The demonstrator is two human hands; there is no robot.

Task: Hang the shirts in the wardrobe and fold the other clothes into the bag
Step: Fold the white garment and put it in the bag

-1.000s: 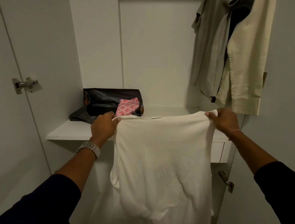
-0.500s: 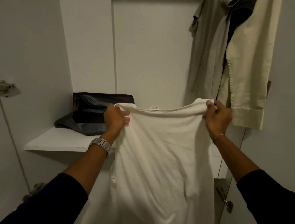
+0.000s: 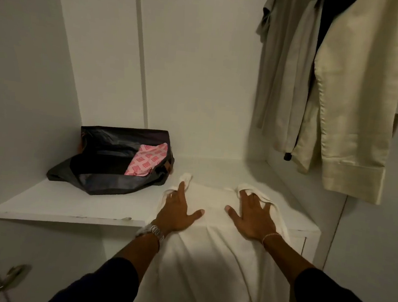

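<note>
A: What's nearest?

B: A white top (image 3: 209,267) hangs over the shelf's (image 3: 63,207) front edge, its upper part spread flat on it. The left hand (image 3: 176,210) and right hand (image 3: 251,214) press it down, palms flat, fingers straight, gripping nothing.

A: And further in?

B: A black bag (image 3: 110,167) sits open toward the shelf's back left corner, a pink patterned cloth (image 3: 145,161) inside. Beige shirts (image 3: 337,95) hang at the wardrobe's right.
</note>
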